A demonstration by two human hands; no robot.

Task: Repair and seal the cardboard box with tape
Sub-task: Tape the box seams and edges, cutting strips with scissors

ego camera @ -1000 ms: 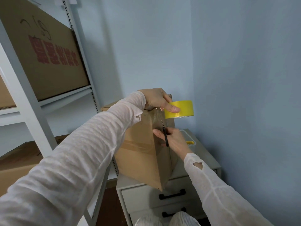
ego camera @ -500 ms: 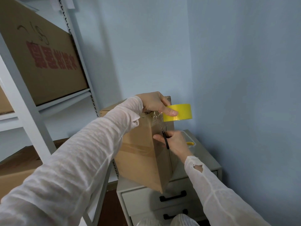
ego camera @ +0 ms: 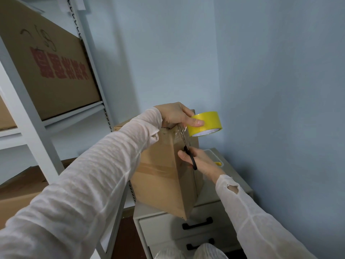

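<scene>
In the head view, the cardboard box stands on a grey drawer cabinet, turned so that 1 corner points to the camera. The left hand grips the yellow tape roll at the top edge of the box. The right hand is closed around the black handles of the scissors, whose blades reach up to the strip between roll and box.

I judge that the step is cutting the tape. The next move needs the strip kept tight, then the loose end pressed flat.

The box is closed, so its content is hidden. Both drawers are shut. A pale tub behind the right hand holds something yellow; what it is, I cannot tell.
</scene>
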